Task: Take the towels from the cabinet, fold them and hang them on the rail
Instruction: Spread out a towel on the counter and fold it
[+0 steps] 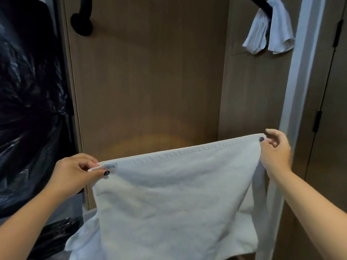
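White towel [172,196] stretched between left hand [75,173], right hand [274,152], corners pinched

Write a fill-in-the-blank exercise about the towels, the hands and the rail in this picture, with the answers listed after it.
1. The left hand and right hand each pinch a top ____ of the large white terry towel.
2. The small crumpled white towel hangs over the ____ metal rail.
3. The sewn label sits nearest the ____ hand.
4. The shiny black plastic bag is on the ____ side.

Answers: corner; black; left; left
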